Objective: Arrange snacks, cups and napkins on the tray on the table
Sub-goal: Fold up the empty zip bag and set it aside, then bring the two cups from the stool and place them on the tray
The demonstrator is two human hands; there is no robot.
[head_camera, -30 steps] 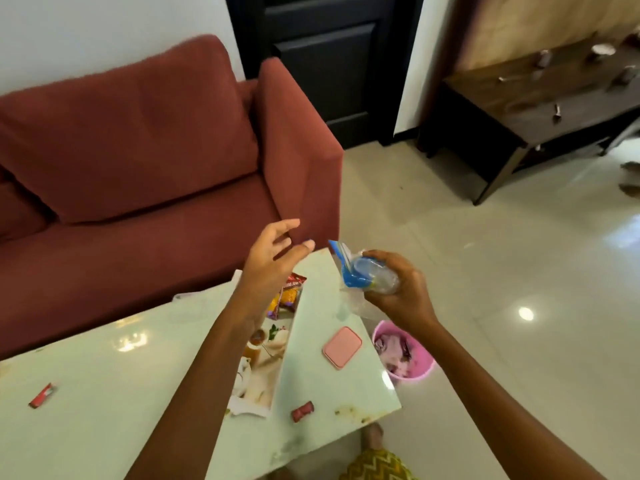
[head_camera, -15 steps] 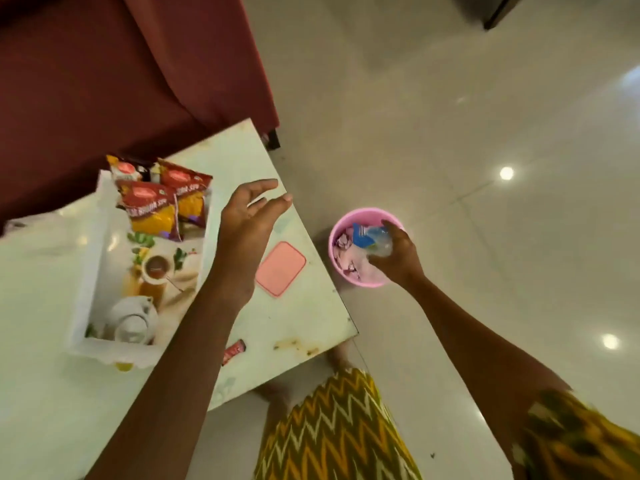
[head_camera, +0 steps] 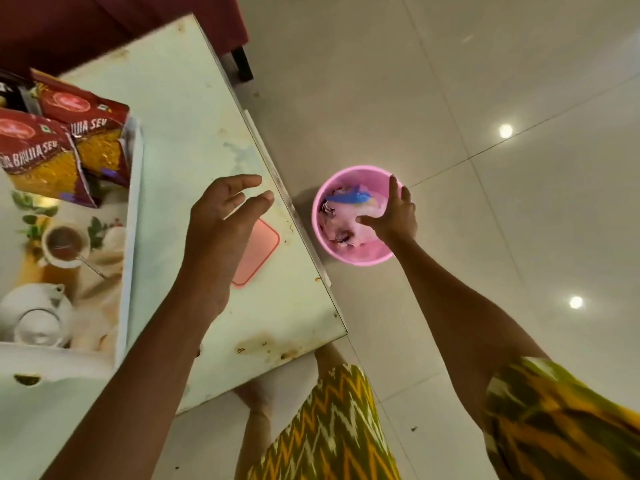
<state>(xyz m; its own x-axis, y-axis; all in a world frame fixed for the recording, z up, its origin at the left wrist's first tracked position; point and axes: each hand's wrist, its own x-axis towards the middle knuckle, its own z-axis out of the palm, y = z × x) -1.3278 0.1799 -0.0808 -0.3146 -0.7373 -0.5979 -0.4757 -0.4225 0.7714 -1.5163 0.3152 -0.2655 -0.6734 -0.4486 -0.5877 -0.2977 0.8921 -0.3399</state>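
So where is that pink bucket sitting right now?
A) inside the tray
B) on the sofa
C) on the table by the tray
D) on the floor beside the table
D: the pink bucket stands on the tiled floor just past the table edge, with the right hand reaching into it.

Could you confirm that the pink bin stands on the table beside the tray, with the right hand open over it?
Not quite: the head view shows the pink bin on the floor beside the table, not on it. The right hand is indeed open over it.
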